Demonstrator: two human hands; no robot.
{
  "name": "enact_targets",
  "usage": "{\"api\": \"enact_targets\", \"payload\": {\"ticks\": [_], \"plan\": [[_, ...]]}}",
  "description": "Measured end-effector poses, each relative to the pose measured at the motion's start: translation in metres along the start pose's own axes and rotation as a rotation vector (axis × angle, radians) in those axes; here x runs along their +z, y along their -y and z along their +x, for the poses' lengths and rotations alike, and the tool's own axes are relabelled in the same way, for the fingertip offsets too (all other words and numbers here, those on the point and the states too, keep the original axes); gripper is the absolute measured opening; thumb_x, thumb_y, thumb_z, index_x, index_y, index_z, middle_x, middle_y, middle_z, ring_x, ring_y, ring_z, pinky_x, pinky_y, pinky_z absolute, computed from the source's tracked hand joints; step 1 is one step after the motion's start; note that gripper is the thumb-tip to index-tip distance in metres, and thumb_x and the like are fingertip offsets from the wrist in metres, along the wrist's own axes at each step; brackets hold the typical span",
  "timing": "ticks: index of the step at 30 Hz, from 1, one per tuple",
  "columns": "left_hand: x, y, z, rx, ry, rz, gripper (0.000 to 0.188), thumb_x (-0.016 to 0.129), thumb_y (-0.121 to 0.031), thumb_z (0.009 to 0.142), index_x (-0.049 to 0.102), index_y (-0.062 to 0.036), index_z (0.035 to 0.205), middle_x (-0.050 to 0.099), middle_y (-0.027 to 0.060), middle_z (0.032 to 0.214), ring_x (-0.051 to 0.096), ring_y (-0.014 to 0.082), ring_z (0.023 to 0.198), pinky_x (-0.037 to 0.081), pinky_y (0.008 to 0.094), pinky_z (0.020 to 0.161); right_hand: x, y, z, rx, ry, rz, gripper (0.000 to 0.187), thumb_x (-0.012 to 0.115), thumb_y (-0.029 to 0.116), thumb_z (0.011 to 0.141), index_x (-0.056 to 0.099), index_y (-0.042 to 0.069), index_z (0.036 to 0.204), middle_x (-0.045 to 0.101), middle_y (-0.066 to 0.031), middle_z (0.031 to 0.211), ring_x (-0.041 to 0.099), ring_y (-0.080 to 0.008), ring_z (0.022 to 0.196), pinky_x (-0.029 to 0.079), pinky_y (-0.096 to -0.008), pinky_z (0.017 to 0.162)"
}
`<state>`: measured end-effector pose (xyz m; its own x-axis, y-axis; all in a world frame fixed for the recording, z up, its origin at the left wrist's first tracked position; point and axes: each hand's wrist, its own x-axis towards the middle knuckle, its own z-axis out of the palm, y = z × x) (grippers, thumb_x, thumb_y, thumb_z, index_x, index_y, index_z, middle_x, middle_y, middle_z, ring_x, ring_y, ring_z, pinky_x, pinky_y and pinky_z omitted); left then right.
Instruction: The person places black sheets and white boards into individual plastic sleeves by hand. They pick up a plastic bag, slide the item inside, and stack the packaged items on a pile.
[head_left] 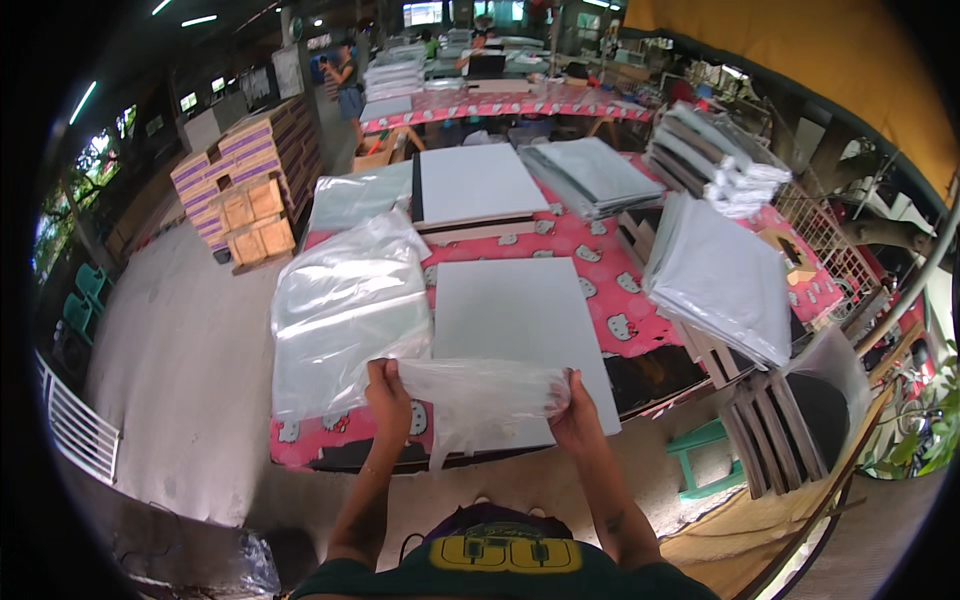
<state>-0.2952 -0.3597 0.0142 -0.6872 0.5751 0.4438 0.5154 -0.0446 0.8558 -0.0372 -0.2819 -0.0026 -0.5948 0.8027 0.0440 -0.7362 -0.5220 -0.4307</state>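
Clear plastic film stretches between the person's two hands above the near part of a flat white board, which lies on a pink patterned table cover. Thin, colourless and see-through, the film looks cloudy where it gathers in folds, and pale streaks of light run along its creases; the board's surface shows dimly through it. Its long axis runs from left to right, across the person's body and across the board's longer sides, dipping slightly toward the right. One end points left, bunched in the left hand, whose fingers are closed on it with the thumb uppermost; the other points right, crumpled in the grasp of the right hand. Between them the upper edge is drawn fairly straight, while the loose lower part droops toward the person, a narrow tail hanging near the left hand at the board's near left corner. Whether the sagging part touches the board cannot be told. A plastic-covered stack lies just left of the board.
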Motion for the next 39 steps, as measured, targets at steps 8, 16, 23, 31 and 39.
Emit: {"api": "enact_targets", "payload": {"ticks": [8, 16, 23, 31, 39], "plan": [[-0.015, 0.036, 0.015, -0.163, 0.424, -0.161, 0.018, 0.056, -0.014, 0.09, 0.049, -0.0017, 0.101, 0.054, 0.0036, 0.065, 0.051, 0.0138, 0.052, 0.043, 0.0298, 0.052, -0.02, 0.059, -0.036, -0.086, -0.207, -0.329, 0.025, 0.058, 0.01, 0.085, 0.056, 0.012, 0.11, 0.06, -0.001, 0.093, 0.057, -0.0153, 0.083, 0.048, -0.0339, 0.077], [0.03, -0.131, 0.009, 0.374, 1.13, -0.204, 0.056, 0.061, -0.007, 0.082, 0.041, -0.0112, 0.135, 0.059, 0.0162, 0.11, 0.058, 0.015, 0.08, 0.047, 0.0299, 0.075, 0.112, 0.083, -0.043, -0.126, 0.746, -1.807, 0.019, 0.065, 0.007, 0.076, 0.064, 0.009, 0.094, 0.057, -0.0077, 0.094, 0.056, -0.0233, 0.09, 0.047, -0.0347, 0.079], [0.012, -0.105, 0.019, 0.498, 0.954, 0.595, 0.012, 0.061, -0.01, 0.083, 0.068, -0.0062, 0.093, 0.06, 0.0151, 0.109, 0.061, 0.0239, 0.089, 0.047, 0.0311, 0.078, 0.018, 0.139, -0.063, -0.105, -0.316, -2.597, 0.044, 0.071, 0.039, 0.072, 0.066, 0.006, 0.102, 0.057, -0.0176, 0.107, 0.056, -0.032, 0.106, 0.049, -0.0441, 0.084], [-0.042, -0.099, 0.056, 0.236, 1.151, -0.332, 0.029, 0.064, -0.029, 0.084, 0.065, 0.0006, 0.085, 0.06, 0.0135, 0.097, 0.058, 0.0249, 0.092, 0.045, 0.0359, 0.084, -0.034, 0.181, -0.089, 0.205, -0.083, -1.894, 0.053, 0.064, 0.045, 0.079, 0.062, 0.004, 0.111, 0.06, -0.0146, 0.109, 0.058, -0.0296, 0.104, 0.047, -0.0428, 0.088], [-0.022, -0.093, 0.03, 0.05, 1.249, -0.404, 0.039, 0.061, -0.039, 0.087, 0.059, -0.0009, 0.076, 0.06, 0.0063, 0.07, 0.06, 0.0218, 0.069, 0.049, 0.032, 0.067, -0.035, 0.18, -0.096, 0.26, -0.182, -1.071, 0.036, 0.056, 0.031, 0.087, 0.063, 0.0, 0.104, 0.068, -0.0089, 0.085, 0.063, -0.0159, 0.074, 0.049, -0.0287, 0.065]]}}
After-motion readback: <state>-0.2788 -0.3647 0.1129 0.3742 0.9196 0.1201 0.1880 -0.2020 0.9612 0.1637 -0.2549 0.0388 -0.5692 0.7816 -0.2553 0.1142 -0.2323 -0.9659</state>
